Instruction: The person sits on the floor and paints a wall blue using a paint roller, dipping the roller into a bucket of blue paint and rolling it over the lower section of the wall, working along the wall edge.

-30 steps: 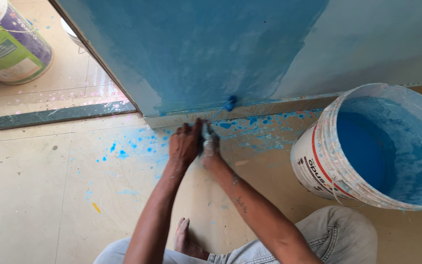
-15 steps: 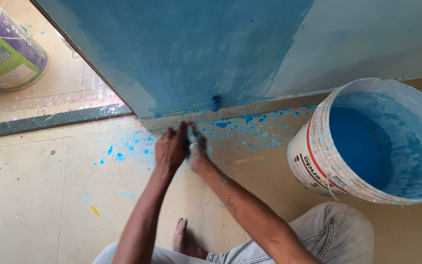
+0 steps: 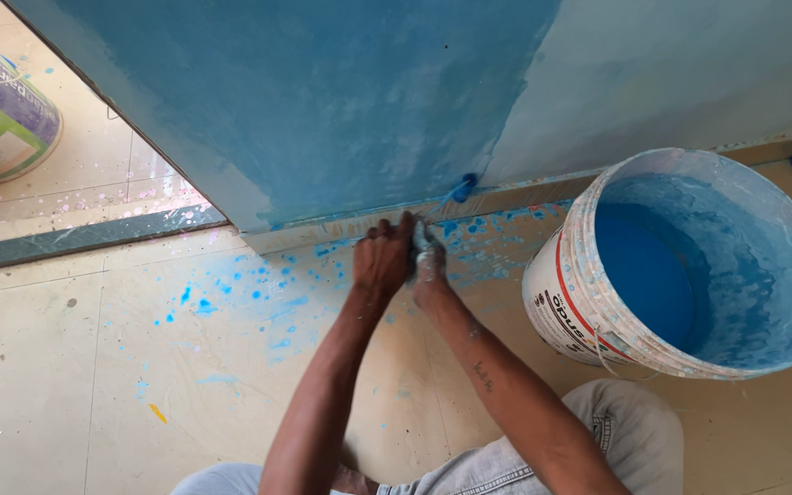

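Head view, left hand [image 3: 382, 257] and right hand [image 3: 428, 266] closed together, paint-smeared

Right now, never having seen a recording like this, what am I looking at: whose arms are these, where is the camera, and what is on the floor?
The camera sits on a person's head and looks down, so the two bare arms are the person's own. Both hands meet at the foot of a wall painted blue. The left hand and right hand are pressed close together; a small brush with blue paint seems to be gripped, though which hand grips it is unclear. A white bucket of blue paint stands to the right. Blue splatters dot the floor, and another bucket stands far left.
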